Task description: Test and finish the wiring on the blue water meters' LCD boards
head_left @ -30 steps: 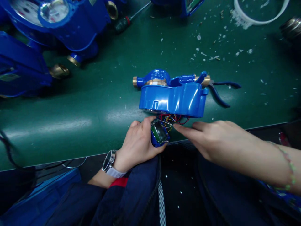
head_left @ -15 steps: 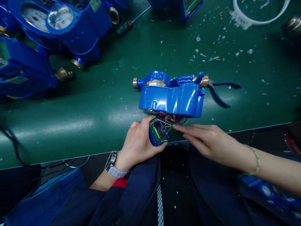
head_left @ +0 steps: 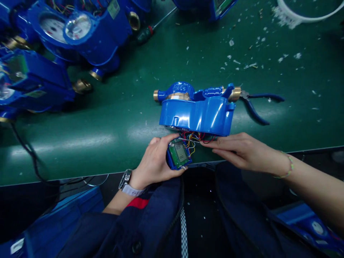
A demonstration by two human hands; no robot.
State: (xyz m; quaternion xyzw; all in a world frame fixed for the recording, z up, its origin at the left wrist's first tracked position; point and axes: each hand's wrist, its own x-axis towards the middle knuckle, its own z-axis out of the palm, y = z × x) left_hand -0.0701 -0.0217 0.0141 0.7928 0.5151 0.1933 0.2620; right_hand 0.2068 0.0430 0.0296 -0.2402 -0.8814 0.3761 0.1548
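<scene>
My left hand grips a small circuit board with an LCD display in a blue holder; dark digits show on its screen. Coloured wires run from the board into a blue water meter lying on its side just beyond. My right hand pinches a thin metal tool, maybe tweezers, whose tip reaches the board's upper edge by my left fingertips. Blue-handled pliers lie against the meter's right brass end.
Several blue water meters crowd the upper left of the green table. A screwdriver lies beside them. White scraps and a white ring are at the upper right. A black cable hangs over the front edge at left.
The LCD was dark and now shows digits. My left hand has tilted the board more upright, and my right hand has shifted slightly with the tool. The whole view has moved a little.
</scene>
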